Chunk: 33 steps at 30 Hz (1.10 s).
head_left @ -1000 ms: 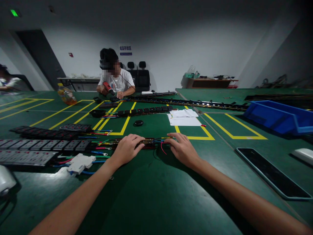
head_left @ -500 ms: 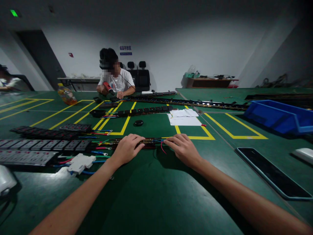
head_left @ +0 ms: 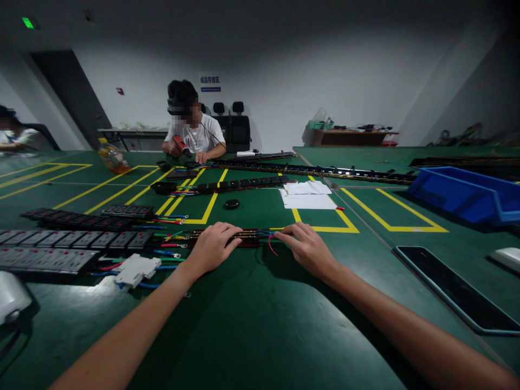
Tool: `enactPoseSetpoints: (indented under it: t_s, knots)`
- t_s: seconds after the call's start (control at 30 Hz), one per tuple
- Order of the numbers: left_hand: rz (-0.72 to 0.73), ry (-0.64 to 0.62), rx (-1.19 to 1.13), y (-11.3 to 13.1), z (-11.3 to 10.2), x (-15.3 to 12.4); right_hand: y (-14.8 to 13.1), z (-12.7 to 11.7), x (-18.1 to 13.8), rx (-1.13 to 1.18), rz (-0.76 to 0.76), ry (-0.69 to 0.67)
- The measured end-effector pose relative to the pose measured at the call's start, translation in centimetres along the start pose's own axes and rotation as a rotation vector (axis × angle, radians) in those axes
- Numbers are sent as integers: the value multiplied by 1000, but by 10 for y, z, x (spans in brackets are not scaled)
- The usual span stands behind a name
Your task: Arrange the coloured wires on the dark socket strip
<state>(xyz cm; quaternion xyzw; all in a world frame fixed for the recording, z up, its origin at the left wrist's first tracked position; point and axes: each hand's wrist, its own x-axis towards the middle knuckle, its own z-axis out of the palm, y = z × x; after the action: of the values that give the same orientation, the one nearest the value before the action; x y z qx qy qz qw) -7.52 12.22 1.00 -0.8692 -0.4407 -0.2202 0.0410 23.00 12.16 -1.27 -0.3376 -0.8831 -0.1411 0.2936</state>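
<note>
We have the long strip [head_left: 251,239] lying flat on the table [head_left: 260,330] in front of us, under our left hand [head_left: 212,249], its wire end pointing right. Our left fingers and thumb are slightly parted over it; whether they clamp its sides or only press down, we cannot tell. Our right hand [head_left: 306,246] has its fingers nearly closed, the tips together on the thin wires [head_left: 265,233] just beyond the strip's end, while the red wire [head_left: 272,247] curls loose toward us. To handle these well, we should keep the left hand firm and close to that end, let the right fingertips move gently, and draw along the wires rather than sideways, since a hard tug could strain the joints. The loose red curl needs watching, as it could snag.
</note>
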Motion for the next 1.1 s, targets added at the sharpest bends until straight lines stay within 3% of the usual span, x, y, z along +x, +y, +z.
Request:
enactPoseSetpoints:
  t_s: [0.23, 0.57, 0.7, 1.1]
  knots:
    - [-8, -18, 9, 1, -1, 1, 1, -3, 4, -16, -70, 3]
    - [2, -4, 20, 0, 0, 0, 1, -5, 7, -17, -71, -69]
    - [-6, -11, 16, 0, -1, 0, 1, -2, 3, -39, -65, -37]
    - [-21, -36, -1, 1, -2, 0, 1, 10, -1, -2, 343, 39]
